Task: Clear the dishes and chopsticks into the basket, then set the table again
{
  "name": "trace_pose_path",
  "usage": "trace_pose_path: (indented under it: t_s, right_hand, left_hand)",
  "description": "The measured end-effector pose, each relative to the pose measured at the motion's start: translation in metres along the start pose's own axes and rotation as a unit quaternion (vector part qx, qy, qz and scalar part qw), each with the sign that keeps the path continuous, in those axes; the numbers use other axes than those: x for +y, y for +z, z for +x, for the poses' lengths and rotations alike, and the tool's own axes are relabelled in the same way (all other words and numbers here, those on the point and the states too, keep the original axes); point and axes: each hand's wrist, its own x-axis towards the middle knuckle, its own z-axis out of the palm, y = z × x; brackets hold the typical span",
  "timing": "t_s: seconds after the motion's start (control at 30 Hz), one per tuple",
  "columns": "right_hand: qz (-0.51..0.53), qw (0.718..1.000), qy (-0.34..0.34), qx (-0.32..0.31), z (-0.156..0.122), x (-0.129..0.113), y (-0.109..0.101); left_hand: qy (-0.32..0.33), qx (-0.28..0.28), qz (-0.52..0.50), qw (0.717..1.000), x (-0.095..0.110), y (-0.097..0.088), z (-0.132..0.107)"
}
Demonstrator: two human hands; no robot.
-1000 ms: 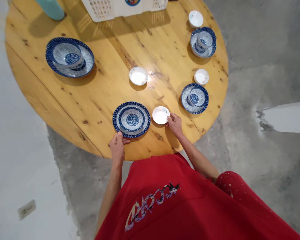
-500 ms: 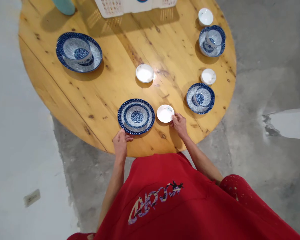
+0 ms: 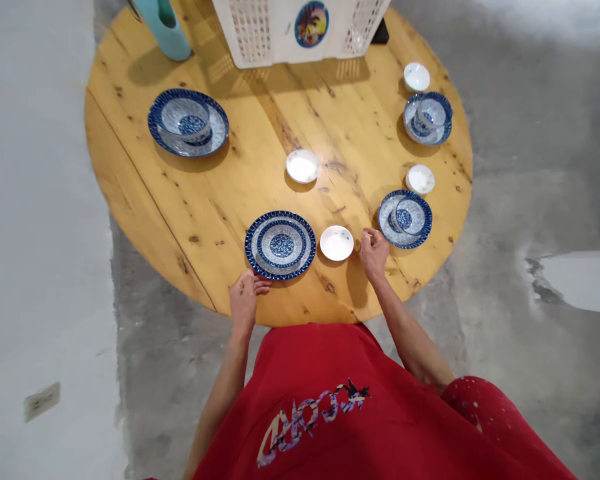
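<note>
On the wooden table, a blue-and-white plate [image 3: 250,241] carries a smaller patterned dish or bowl [image 3: 282,245] in its middle. My left hand [image 3: 245,300] is at the plate's near-left rim, thumb and fingertips closed against its edge. A small white dish [image 3: 337,243] stands just right of this plate. Nothing shows in my right hand [image 3: 374,255], which is apart from the dish with its fingers loosely bent and parted. Just beyond that hand is another blue-rimmed plate [image 3: 387,227] with a clear-sided bowl [image 3: 411,217] in it.
A white plastic basket [image 3: 257,33] and a turquoise pitcher [image 3: 173,40] stand at the back of the round table [image 3: 205,193]. Another plate with a bowl [image 3: 215,133] is at left. White dishes [image 3: 303,167] and a further plate set [image 3: 427,137] lie around.
My right hand has let go of the small white dish and moved right. My left hand stays by the plate. The view has shifted, showing more of the basket and pitcher.
</note>
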Motion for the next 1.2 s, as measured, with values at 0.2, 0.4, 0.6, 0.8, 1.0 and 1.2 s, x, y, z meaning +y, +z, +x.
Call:
trace_pose_path:
  t_s: [0.2,0.4,0.6,0.8,1.0,1.2]
  right_hand:
    - [0.047,0.995,-0.048,-0.078,0.054,-0.058,0.041]
    - [0.055,0.989,0.01,-0.14,0.102,-0.098,0.108]
    - [0.062,0.987,0.053,-0.137,0.118,-0.112,0.149]
    - [0.017,0.99,0.021,-0.135,0.119,-0.116,0.156]
    - [0.02,0.967,-0.06,-0.248,0.083,-0.158,0.191]
    - [-0.022,0.94,-0.105,-0.324,0.042,-0.194,0.247]
  left_hand:
    - [0.005,0.015,-0.009,1.0,0.007,-0.005,-0.002]
    - [0.0,0.063,-0.036,0.997,0.012,-0.021,-0.004]
    - [0.009,0.113,-0.049,0.992,0.02,-0.035,0.003]
    - [0.04,0.104,-0.042,0.993,0.042,-0.032,0.037]
    - [0.13,0.063,-0.007,0.989,0.093,-0.007,0.102]
    - [0.113,0.051,0.015,0.992,0.118,0.004,0.162]
